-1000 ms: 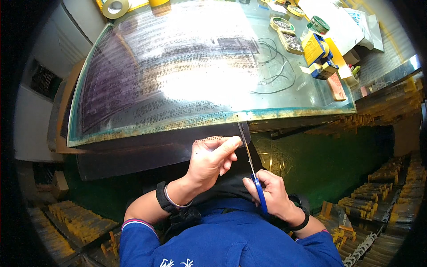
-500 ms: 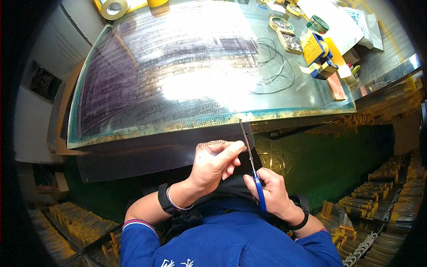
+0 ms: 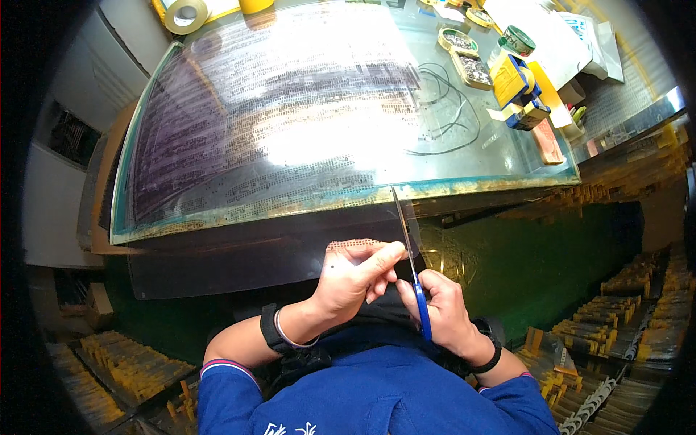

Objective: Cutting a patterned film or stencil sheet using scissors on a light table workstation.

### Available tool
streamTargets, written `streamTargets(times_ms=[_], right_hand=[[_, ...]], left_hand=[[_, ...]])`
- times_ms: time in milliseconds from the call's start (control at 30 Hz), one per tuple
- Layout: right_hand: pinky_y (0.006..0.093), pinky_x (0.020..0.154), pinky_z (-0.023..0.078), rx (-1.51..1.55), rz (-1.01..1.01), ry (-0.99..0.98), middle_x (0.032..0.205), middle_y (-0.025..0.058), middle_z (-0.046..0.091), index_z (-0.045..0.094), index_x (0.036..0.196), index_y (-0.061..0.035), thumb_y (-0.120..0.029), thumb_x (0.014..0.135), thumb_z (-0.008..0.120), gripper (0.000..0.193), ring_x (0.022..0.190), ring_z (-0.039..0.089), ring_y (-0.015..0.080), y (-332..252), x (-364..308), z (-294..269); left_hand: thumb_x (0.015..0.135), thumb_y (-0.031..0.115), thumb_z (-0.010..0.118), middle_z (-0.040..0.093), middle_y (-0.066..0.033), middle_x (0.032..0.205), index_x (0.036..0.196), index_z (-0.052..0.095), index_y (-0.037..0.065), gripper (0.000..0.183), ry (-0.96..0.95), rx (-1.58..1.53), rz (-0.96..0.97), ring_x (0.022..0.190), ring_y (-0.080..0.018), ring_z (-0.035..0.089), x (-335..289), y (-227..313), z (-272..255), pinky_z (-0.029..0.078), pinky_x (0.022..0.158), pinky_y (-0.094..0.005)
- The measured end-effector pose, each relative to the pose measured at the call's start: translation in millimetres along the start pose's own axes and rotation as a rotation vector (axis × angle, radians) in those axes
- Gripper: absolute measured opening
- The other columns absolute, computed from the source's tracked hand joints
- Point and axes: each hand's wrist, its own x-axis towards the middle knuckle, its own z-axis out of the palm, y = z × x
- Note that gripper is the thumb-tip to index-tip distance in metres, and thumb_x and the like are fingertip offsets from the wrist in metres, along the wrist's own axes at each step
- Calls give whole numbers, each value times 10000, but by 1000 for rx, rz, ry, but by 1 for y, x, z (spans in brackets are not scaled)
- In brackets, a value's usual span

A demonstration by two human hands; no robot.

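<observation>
A large clear film sheet [image 3: 217, 264] printed with rows of small dark marks lies over the table's glass top and hangs past its near edge. My left hand [image 3: 351, 283] pinches this film near its right end, thumb against fingers, and part of the film shows across the knuckles. Blue-handled scissors [image 3: 420, 308] are in my right hand [image 3: 448, 308], with its fingers around the handles. Their long blades point away from me, up along the film's right end, just beside my left thumb. Whether the blades are parted is too fine to tell.
The glass-topped table [image 3: 507, 163] has a taped edge. On its right are a yellow-and-blue tape dispenser [image 3: 518, 87], a pink block [image 3: 547, 141], round tins [image 3: 458, 41] and thin dark strips [image 3: 475, 134]. A tape roll [image 3: 186, 14] stands far left. Racks with yellow pieces [image 3: 605, 319] flank me.
My left hand has shifted slightly right and toward me, bringing its thumb up to the blades. The scissors have turned a little, with their tip slightly farther away.
</observation>
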Motion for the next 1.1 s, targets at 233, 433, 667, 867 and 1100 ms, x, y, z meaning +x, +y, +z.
streamTargets(times_ms=[233, 433, 667, 867, 1100], right_hand=[[349, 474, 349, 16, 0, 8, 573, 146, 417, 441, 616, 8, -154, 769, 628, 291, 493, 403, 258, 1, 1, 0], [355, 541, 398, 21, -29, -6, 638, 168, 461, 478, 684, 24, -129, 739, 596, 200, 568, 473, 285, -5, 8, -4], [360, 547, 403, -9, -40, 6, 634, 167, 475, 483, 678, 17, -124, 743, 587, 187, 579, 492, 288, -7, 6, -4], [363, 534, 381, 21, 3, 4, 625, 164, 450, 437, 649, 17, -121, 717, 591, 217, 569, 460, 286, 1, 10, -4], [361, 537, 374, 37, -8, 13, 636, 171, 450, 434, 646, 15, -107, 681, 586, 198, 585, 459, 299, 5, 15, -4]], left_hand=[[849, 192, 588, 574, -19, 599, 842, 637, 23, 177, -39, 25, -28, 423, -48, 466, -3, -4, 0, 330, 346, -169], [853, 201, 584, 583, -25, 620, 825, 625, 25, 183, -73, 33, -43, 442, -45, 483, -7, -3, 3, 339, 355, -163], [852, 194, 585, 578, -25, 607, 792, 627, 20, 189, -78, 58, -72, 439, -47, 484, -9, -2, 4, 348, 361, -163], [843, 220, 601, 566, -15, 586, 791, 634, 21, 208, -87, 77, -121, 431, -41, 475, -12, -3, 5, 351, 369, -158], [837, 249, 608, 558, -13, 578, 808, 640, 21, 232, -108, 112, -138, 433, -40, 474, -13, -1, 7, 346, 368, -163]])
